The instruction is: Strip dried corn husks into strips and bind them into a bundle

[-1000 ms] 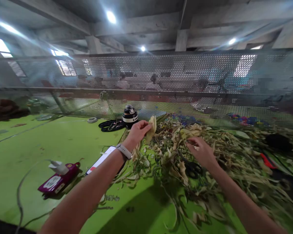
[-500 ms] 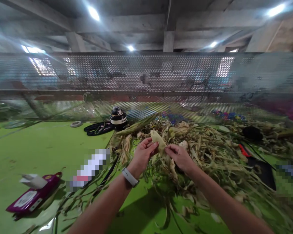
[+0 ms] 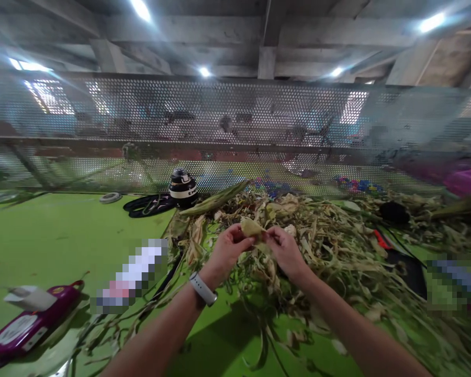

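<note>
- Pinching one pale husk leaf (image 3: 250, 227) between left hand (image 3: 226, 250) and right hand (image 3: 286, 254), close together.
- Could tear if tugged unevenly.
- Might slip into husk pile (image 3: 325, 235) if pinched loosely.

Black container (image 3: 183, 188), white band (image 3: 177, 195): dark capital lettering, beginning with what looks like an E; the characters after it are too blurred to read.
Black container, upper part: white mark shaped like a U; whether letter or logo cannot be told.
Purple power strip (image 3: 57, 309), pale label (image 3: 18, 331): print too blurred to read.
Phone-like slab (image 3: 135, 275): pixelated, content illegible.
</note>
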`<state>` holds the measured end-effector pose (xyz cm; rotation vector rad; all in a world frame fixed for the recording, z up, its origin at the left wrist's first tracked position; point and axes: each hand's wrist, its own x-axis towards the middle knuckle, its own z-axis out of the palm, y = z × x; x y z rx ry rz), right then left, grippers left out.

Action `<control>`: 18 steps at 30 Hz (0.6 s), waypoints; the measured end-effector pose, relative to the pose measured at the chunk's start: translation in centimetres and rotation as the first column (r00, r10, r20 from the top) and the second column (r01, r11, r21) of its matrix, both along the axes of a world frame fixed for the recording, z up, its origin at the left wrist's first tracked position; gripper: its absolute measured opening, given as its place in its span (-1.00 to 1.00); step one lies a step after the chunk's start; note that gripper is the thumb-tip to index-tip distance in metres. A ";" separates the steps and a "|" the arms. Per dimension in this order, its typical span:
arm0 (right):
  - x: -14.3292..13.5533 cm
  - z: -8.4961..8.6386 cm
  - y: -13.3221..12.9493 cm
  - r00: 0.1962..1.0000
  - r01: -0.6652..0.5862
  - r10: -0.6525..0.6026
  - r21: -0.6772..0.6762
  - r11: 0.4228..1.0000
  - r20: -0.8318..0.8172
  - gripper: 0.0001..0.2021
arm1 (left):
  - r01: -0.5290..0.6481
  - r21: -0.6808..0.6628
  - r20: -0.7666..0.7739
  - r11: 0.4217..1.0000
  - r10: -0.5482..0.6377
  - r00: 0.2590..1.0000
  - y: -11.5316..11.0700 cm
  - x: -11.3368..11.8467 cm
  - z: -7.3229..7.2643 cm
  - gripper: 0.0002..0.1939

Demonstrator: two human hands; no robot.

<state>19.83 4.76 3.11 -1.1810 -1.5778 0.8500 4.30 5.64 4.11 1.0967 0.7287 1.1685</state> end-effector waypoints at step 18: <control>2.2 1.2 -0.2 0.820 -0.398 0.458 -0.232 0.887 0.343 -0.83 | 0.521 0.365 -0.843 0.772 0.038 0.536 0.2 -3.2 1.9 -0.67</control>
